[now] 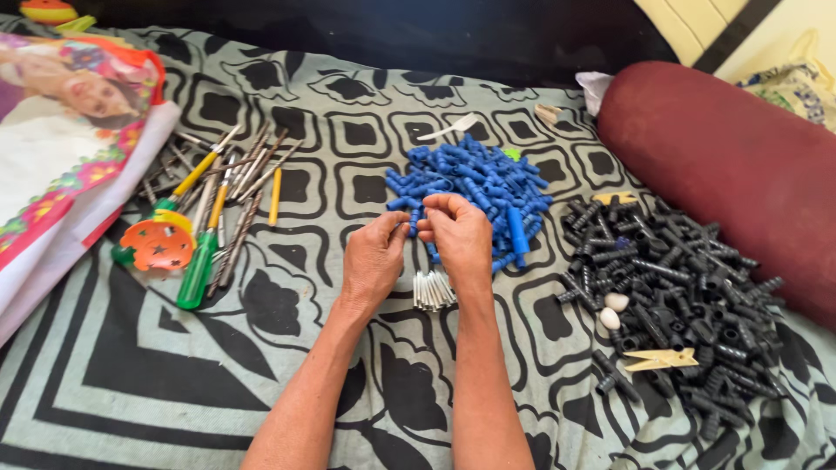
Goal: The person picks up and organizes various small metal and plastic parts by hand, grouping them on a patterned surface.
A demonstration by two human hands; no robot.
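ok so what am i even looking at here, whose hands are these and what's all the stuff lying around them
This is one picture from a camera worn on a person's head, looking down at their own two bare hands. The left hand and right hand meet over a grey-and-black patterned cloth, pinching something small between the fingertips; it is too small to tell what. Just beyond them lies a heap of small blue plastic tube pieces, and under the hands a little bundle of thin white sticks. To the right is a big pile of black plastic connector pieces with a wooden clothes peg on it, beside a dark red bolster cushion. To the left lie green-and-yellow-handled screwdrivers and metal drill bits.
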